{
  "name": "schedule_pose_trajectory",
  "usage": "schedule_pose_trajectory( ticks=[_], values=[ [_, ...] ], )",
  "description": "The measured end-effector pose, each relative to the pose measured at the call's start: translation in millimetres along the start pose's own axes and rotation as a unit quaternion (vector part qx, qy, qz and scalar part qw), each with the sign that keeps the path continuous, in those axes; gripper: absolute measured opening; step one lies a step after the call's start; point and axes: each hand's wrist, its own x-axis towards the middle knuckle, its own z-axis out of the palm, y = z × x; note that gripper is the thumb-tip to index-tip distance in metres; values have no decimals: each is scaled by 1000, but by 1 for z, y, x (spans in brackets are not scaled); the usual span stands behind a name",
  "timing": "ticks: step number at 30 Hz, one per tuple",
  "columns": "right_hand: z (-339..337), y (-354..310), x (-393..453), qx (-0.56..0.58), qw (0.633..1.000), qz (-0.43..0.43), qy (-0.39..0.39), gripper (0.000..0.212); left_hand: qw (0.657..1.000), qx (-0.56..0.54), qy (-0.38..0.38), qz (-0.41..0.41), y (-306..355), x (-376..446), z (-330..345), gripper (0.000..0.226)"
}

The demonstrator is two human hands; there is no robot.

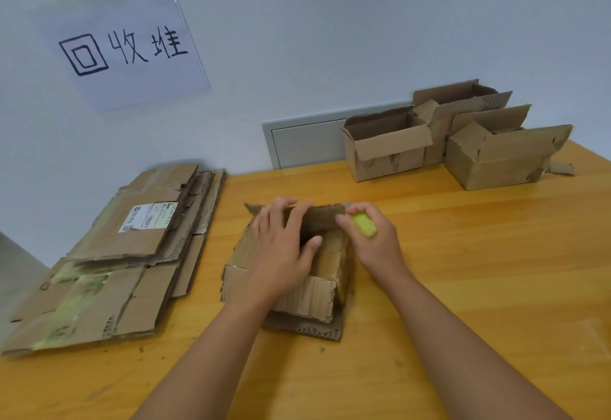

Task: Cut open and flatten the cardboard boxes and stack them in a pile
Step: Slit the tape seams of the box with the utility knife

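Orange-brown wooden table (463, 270) against a pale wall, where a handwritten paper sign (122, 45) is fixed at far left and a grey panel (304, 141) is set low in the wall. On the left of the table lies a pile of flattened cardboard (125, 247), several sheets deep, so part of the work looks done. At the far right three open boxes (463, 141) stand upright, apparently uncut. Near the centre sits the box being worked on (307, 294), top open. The left hand (284, 247) grips its far flap, fingers curled over the edge. The right hand (373, 237) holds a small yellow-green tool (363, 224) at the box's far right corner.
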Motion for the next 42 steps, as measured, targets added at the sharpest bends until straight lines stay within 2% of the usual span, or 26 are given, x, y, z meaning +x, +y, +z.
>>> schedule_pose_trajectory(
  ticks=[3,6,8,10,12,13,16,18,21,22,24,26,28,31,33,38,40,42],
  values=[
    [2,-1,5,16,997,48,59,10,999,-9,41,-17,4,-4,0,64],
    [2,1,3,1,995,58,79,14,998,19,-47,-25,3,0,0,67],
    [2,2,-1,-24,995,28,88,22,990,59,-122,-30,2,5,1,69],
    [5,1,-8,-87,991,-49,85,29,979,79,-182,-40,2,10,2,66],
    [8,1,-14,-152,979,-123,50,35,974,74,-209,-50,3,13,3,62],
    [10,1,-17,-172,976,-134,22,36,974,69,-210,-54,3,14,3,61],
    [8,0,-17,-191,978,-69,-47,32,979,57,-186,-68,4,16,3,60],
    [7,-1,-14,-198,977,-47,-63,32,985,37,-145,-92,5,16,2,59],
    [8,-5,-12,-191,979,-28,-64,33,981,36,-61,-179,2,16,-2,60],
    [9,-5,-11,-184,981,-22,-63,33,974,47,-65,-211,-2,15,-5,64],
    [10,-4,-12,-171,983,-13,-61,34,958,70,-120,-251,-11,14,-12,70],
    [11,-2,-13,-158,986,-7,-57,36,952,67,-152,-256,-20,12,-19,68],
    [11,-3,-13,-145,988,-12,-50,35,959,49,-136,-244,-22,10,-24,59],
    [11,-4,-14,-147,987,-53,-44,34,966,-5,-81,-246,-24,4,-33,50],
    [8,-10,-17,-149,984,-82,-43,40,969,-42,-40,-241,-28,-2,-38,42],
    [-7,-28,-27,-56,997,-12,-58,79,958,-137,90,-234,-38,-14,-57,32],
    [-9,-28,-31,-38,998,26,-53,73,947,-159,134,-244,-40,-19,-63,32],
    [-11,-24,-35,-97,991,56,-68,53,932,-186,165,-265,-39,-22,-69,33]
  ],
)
